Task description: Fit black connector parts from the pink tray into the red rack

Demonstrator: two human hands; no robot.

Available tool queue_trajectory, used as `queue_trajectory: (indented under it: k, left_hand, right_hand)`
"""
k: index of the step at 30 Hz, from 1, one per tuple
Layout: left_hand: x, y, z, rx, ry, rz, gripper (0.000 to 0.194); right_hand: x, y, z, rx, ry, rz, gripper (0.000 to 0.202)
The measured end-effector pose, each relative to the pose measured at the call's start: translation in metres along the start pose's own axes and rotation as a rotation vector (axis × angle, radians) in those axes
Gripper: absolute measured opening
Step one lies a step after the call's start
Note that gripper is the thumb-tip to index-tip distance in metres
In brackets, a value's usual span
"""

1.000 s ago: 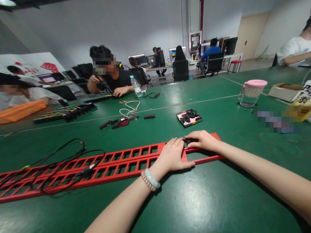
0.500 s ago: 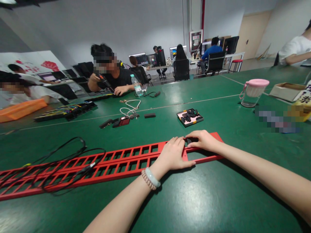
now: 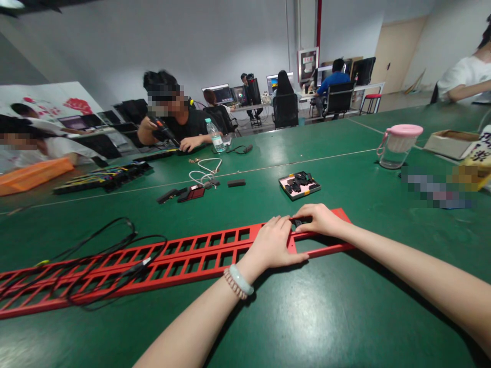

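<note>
A long red slotted frame (image 3: 215,240) with two rows of rectangular openings lies across the green table. My left hand (image 3: 272,243), a pale bangle and a beaded bracelet at its wrist, grips the frame near its right end. Its fingers reach over the far side and its thumb lies along the near rail. Just to the right, my right hand (image 3: 320,222) pinches a small black part (image 3: 297,223) at the frame's end opening. The fingers hide most of that part, and I cannot tell how it sits in the frame.
Loops of black cable (image 3: 132,240) lie over the frame's left half. Beyond it are a shallow box of black parts (image 3: 299,185), a dark block (image 3: 236,182), a white cord (image 3: 199,176), a bottle (image 3: 217,139) and a pink-lidded cup (image 3: 399,145). A co-worker (image 3: 172,117) sits opposite with a power tool.
</note>
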State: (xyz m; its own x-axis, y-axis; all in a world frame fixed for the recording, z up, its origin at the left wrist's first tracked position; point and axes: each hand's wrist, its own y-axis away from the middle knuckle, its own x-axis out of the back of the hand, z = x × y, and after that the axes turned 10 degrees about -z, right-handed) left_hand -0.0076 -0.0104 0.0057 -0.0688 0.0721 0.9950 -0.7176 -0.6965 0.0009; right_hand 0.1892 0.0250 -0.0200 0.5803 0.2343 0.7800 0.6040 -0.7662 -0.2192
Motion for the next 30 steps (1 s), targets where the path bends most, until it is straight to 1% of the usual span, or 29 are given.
queue_trajectory:
  k: [8,21,26,30]
  left_hand:
    - [0.000,0.000,0.000,0.000,-0.013,-0.007,0.080]
    - [-0.002,-0.001,-0.001,-0.011,0.019,0.002,0.078]
    - [-0.001,0.000,-0.001,-0.004,0.003,-0.006,0.080]
    - [-0.001,-0.001,-0.001,-0.008,0.007,-0.001,0.079]
  right_hand:
    - [-0.001,0.000,-0.001,-0.024,0.008,-0.001,0.032]
    - [-0.002,0.000,0.002,0.010,0.005,-0.009,0.032]
    - [0.001,0.002,-0.002,0.014,0.093,-0.064,0.032]
    - [0.007,0.006,-0.015,0.053,0.259,-0.158,0.039]
